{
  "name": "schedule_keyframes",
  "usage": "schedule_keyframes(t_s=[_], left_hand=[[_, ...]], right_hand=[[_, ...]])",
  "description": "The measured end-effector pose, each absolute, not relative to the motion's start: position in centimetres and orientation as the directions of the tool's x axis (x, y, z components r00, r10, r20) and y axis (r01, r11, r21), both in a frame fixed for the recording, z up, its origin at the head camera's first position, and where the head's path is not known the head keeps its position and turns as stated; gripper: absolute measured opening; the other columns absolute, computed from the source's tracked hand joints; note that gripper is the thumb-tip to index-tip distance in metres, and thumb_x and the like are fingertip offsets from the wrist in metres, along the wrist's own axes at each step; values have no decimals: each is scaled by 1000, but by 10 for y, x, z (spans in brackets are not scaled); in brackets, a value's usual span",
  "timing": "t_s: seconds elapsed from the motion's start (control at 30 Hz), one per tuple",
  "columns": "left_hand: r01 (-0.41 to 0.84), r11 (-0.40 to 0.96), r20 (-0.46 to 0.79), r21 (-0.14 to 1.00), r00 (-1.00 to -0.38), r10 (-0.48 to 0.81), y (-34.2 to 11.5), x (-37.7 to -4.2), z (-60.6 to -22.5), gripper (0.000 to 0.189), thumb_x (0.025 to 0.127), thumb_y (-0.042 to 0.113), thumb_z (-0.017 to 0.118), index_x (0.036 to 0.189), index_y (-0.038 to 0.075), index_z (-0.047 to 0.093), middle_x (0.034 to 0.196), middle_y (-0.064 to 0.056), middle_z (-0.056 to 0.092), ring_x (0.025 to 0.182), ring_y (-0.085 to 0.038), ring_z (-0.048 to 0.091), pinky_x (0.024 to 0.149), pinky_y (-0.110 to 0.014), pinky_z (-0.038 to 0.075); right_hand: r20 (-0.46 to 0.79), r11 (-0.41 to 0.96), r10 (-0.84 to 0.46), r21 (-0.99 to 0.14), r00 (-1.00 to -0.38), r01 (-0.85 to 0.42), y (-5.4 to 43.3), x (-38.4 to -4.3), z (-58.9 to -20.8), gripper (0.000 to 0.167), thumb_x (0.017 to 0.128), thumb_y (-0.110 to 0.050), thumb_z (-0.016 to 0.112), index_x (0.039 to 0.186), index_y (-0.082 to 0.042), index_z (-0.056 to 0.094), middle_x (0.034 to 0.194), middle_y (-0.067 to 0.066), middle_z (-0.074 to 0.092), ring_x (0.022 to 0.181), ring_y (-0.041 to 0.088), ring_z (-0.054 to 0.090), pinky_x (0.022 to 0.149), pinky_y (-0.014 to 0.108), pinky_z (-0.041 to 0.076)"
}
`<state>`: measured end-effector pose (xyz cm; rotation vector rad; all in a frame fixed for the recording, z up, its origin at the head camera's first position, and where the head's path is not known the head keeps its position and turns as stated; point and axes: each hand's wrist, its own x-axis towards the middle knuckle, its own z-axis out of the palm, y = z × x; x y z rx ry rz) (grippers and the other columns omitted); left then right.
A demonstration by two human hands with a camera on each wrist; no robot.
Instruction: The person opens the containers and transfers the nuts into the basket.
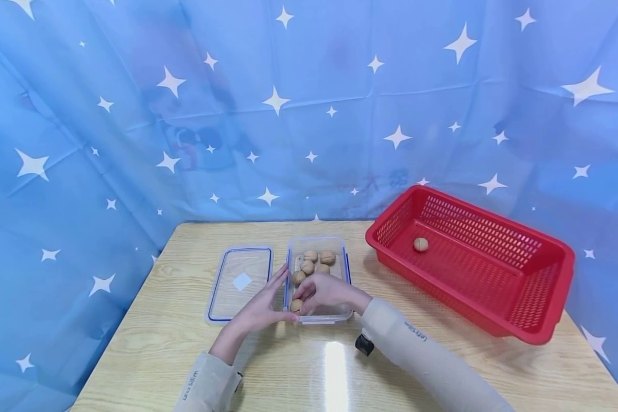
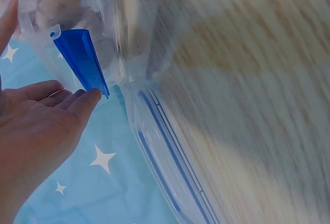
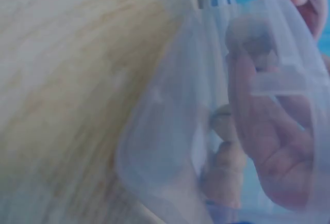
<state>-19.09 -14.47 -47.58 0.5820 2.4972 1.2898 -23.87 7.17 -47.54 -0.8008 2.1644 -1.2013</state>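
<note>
A clear plastic food container (image 1: 320,241) with blue edging stands on the table, several walnuts (image 1: 328,257) inside it. My right hand (image 1: 329,290) reaches down into its near part and pinches a walnut (image 1: 296,305) at the near left corner. Through the container wall, the right wrist view shows this walnut (image 3: 250,33) at the fingertips. Along the container's left side lies my left hand (image 1: 261,309), its fingers extended and its thumb at the near left corner. In the left wrist view, those fingers are beside a blue clip flap (image 2: 80,59) hanging down.
A clear lid (image 1: 229,303) with a blue seal lies flat to the left of the container. At the right stands a red perforated basket (image 1: 474,292) holding one walnut (image 1: 420,244). A blue star-patterned curtain (image 1: 309,126) hangs behind the wooden table (image 1: 159,326).
</note>
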Motion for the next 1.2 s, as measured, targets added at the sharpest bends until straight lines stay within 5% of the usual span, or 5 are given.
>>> schedule_keyframes(t_s=[0.37,0.83,1.2], left_hand=[[225,527,-61,820,-880,471,-144,-190,-474,109,79,27,84,159,2,14,170,-10,3,155,-38,7,123,-62,17],[223,552,-69,804,-886,459,-144,-192,-475,107,80,27,83,160,5,15,170,-9,0,154,-41,9,122,-64,20],[241,554,-62,797,-879,473,-144,-194,-477,109,80,27,83,160,7,12,170,-4,-1,155,-38,9,122,-62,20]], right_hand=[[-59,380,-719,-868,-693,-321,90,-253,-443,32,86,-8,77,114,6,70,111,19,74,101,23,72,88,25,60],[-62,431,-590,-867,-805,-249,135,-270,-383,36,90,-13,73,124,-3,67,120,15,71,111,26,68,97,41,58],[6,497,-467,-825,-884,-268,186,-285,-351,37,90,-17,74,124,-5,68,118,16,73,109,27,69,95,38,59]])
